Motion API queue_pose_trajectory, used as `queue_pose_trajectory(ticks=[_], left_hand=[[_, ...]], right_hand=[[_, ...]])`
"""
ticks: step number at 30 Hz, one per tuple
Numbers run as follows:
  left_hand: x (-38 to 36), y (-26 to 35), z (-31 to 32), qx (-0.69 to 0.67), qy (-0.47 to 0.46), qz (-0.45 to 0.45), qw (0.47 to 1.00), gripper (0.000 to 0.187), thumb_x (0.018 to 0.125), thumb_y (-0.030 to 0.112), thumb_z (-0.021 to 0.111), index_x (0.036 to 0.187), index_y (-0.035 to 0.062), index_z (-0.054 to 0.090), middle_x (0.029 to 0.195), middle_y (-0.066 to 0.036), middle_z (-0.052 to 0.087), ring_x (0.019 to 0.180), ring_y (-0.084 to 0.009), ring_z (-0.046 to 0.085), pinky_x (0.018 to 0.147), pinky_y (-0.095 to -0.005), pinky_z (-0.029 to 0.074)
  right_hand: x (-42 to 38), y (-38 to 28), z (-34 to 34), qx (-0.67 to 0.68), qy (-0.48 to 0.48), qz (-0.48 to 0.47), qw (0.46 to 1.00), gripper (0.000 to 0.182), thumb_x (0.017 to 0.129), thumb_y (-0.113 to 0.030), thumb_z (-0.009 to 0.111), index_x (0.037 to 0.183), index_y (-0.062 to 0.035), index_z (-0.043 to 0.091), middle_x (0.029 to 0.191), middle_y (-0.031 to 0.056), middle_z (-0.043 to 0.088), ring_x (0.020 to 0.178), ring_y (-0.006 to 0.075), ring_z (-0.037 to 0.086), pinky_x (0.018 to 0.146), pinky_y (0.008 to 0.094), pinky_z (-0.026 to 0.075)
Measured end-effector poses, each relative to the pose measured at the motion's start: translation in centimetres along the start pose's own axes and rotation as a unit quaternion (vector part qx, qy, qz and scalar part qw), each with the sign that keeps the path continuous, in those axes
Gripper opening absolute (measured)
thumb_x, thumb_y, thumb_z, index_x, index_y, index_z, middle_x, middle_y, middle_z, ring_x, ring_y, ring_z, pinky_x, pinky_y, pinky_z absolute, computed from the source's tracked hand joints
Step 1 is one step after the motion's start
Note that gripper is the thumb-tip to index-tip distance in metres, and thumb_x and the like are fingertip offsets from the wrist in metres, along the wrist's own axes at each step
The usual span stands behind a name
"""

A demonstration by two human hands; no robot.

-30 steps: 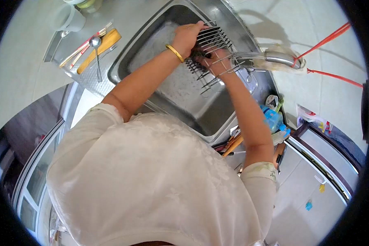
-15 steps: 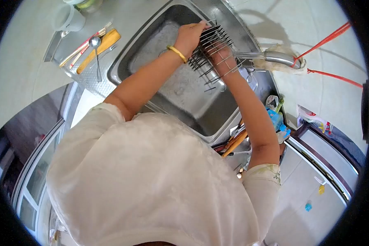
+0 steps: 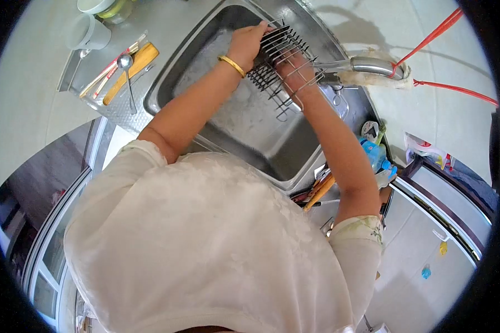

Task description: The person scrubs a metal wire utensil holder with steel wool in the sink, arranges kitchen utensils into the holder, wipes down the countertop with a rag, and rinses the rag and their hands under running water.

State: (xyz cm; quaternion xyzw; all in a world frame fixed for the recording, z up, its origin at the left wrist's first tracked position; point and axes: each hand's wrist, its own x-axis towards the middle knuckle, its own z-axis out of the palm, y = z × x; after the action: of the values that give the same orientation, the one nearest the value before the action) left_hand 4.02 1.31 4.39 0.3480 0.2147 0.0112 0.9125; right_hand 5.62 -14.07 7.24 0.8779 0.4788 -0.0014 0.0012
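A metal wire dish rack (image 3: 276,40) is held up over the stainless steel sink (image 3: 233,125), tilted, with its rows of thin bars showing. My left hand (image 3: 247,46), with a yellow bangle at the wrist, is closed on the rack's upper left end. My right hand (image 3: 295,71) reaches in among the bars from the lower right. Bars and the rack itself cover its fingers, so whether it grips anything is hidden. Just right of the rack is the metal faucet (image 3: 369,65), tied with red cords.
Left of the sink lie a spoon (image 3: 126,72), a wooden spatula (image 3: 130,73) and chopsticks (image 3: 103,69). A white cup (image 3: 89,32) stands behind them. Right of the sink are a blue bottle (image 3: 375,155) and several utensils with a wooden handle (image 3: 320,193).
The rack and both hands have shifted slightly up and left in the view. My left hand keeps its hold, and my right hand stays among the bars.
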Motion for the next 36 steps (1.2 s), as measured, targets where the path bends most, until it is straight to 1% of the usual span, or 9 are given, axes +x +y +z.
queue_pose_trajectory(ticks=[4, 6, 9, 13, 17, 24, 27, 32, 36], left_hand=[[0.4, 0.7, -1.0, 0.017, 0.003, -0.031, 0.999, 0.031, 0.089, 0.026, 0.05, 0.092, -0.0024, 0.064, 0.086, -0.01, 0.065, 0.074, -0.0169, 0.061, 0.068, -0.028, 0.049], [0.5, 0.5, -0.9, -0.024, 0.025, -0.044, 0.998, 0.03, 0.088, 0.023, 0.051, 0.086, -0.0041, 0.063, 0.079, -0.01, 0.064, 0.07, -0.017, 0.06, 0.063, -0.0278, 0.049], [1.0, 0.6, -1.2, -0.024, 0.025, -0.032, 0.999, 0.03, 0.088, 0.023, 0.051, 0.086, -0.0042, 0.063, 0.08, -0.011, 0.064, 0.07, -0.0169, 0.06, 0.064, -0.0277, 0.049], [0.2, 1.3, -0.1, 0.019, 0.012, 0.015, 1.0, 0.031, 0.088, 0.024, 0.051, 0.087, -0.0042, 0.063, 0.082, -0.011, 0.064, 0.069, -0.0167, 0.06, 0.064, -0.0278, 0.048], [0.6, 1.5, -1.1, 0.009, 0.025, -0.006, 1.0, 0.031, 0.088, 0.024, 0.051, 0.086, -0.0039, 0.064, 0.081, -0.01, 0.064, 0.068, -0.0158, 0.059, 0.064, -0.0262, 0.047], [0.1, 1.0, -0.8, 0.069, -0.017, 0.046, 0.996, 0.033, 0.09, 0.025, 0.048, 0.094, -0.0032, 0.063, 0.086, -0.01, 0.064, 0.074, -0.0162, 0.061, 0.065, -0.027, 0.049], [1.1, 2.1, -2.0, 0.013, 0.028, 0.004, 1.0, 0.033, 0.09, 0.026, 0.047, 0.095, -0.003, 0.062, 0.088, -0.009, 0.064, 0.077, -0.017, 0.061, 0.067, -0.0302, 0.05], [2.1, 4.3, -4.6, -0.036, 0.053, 0.039, 0.997, 0.031, 0.09, 0.025, 0.047, 0.092, -0.0033, 0.061, 0.086, -0.011, 0.062, 0.075, -0.018, 0.061, 0.066, -0.0307, 0.05], [2.6, 4.2, -5.7, -0.122, 0.037, 0.001, 0.992, 0.033, 0.091, 0.026, 0.046, 0.095, -0.0039, 0.059, 0.088, -0.011, 0.063, 0.079, -0.02, 0.061, 0.073, -0.032, 0.05]], right_hand=[[0.0, -1.9, -0.3, 0.211, -0.011, 0.057, 0.976, 0.026, 0.068, 0.001, 0.06, 0.094, -0.0044, 0.06, 0.097, 0.0124, 0.057, 0.086, 0.0301, 0.055, 0.071, 0.0395, 0.048], [-0.3, -2.3, -1.2, 0.371, -0.049, 0.121, 0.919, 0.023, 0.074, -0.01, 0.064, 0.096, -0.0051, 0.06, 0.098, 0.013, 0.057, 0.09, 0.032, 0.056, 0.078, 0.0396, 0.046], [-0.5, -0.6, -0.9, 0.171, 0.05, -0.041, 0.983, 0.025, 0.068, 0.002, 0.061, 0.092, -0.0048, 0.057, 0.093, 0.0148, 0.055, 0.084, 0.0329, 0.055, 0.07, 0.0404, 0.047], [-0.4, -0.5, -0.1, 0.049, 0.068, 0.049, 0.995, 0.026, 0.067, -0.004, 0.064, 0.092, -0.0064, 0.057, 0.096, 0.0152, 0.055, 0.087, 0.0336, 0.055, 0.071, 0.0411, 0.046], [-1.2, -2.6, -1.6, 0.299, 0.06, 0.049, 0.951, 0.032, 0.067, -0.002, 0.068, 0.097, -0.006, 0.061, 0.099, 0.0152, 0.057, 0.09, 0.0325, 0.056, 0.076, 0.0367, 0.046], [-2.2, -0.1, 0.2, 0.018, 0.102, 0.017, 0.994, 0.042, 0.06, 0.003, 0.065, 0.1, -0.0072, 0.056, 0.103, 0.0137, 0.055, 0.092, 0.0316, 0.055, 0.074, 0.0383, 0.047], [-2.6, -2.0, -1.4, 0.096, 0.181, 0.064, 0.977, 0.041, 0.062, 0.002, 0.065, 0.101, -0.0083, 0.058, 0.104, 0.0132, 0.054, 0.094, 0.0318, 0.053, 0.079, 0.0389, 0.044], [-4.9, -4.8, -5.1, 0.166, 0.303, 0.221, 0.912, 0.025, 0.071, -0.003, 0.066, 0.095, -0.0044, 0.058, 0.103, 0.0149, 0.053, 0.091, 0.0329, 0.052, 0.076, 0.0367, 0.045], [-5.0, -5.6, -5.7, 0.401, 0.274, 0.493, 0.722, 0.026, 0.069, -0.011, 0.072, 0.09, -0.0035, 0.058, 0.088, 0.012, 0.059, 0.081, 0.0198, 0.056, 0.064, 0.0261, 0.046]])
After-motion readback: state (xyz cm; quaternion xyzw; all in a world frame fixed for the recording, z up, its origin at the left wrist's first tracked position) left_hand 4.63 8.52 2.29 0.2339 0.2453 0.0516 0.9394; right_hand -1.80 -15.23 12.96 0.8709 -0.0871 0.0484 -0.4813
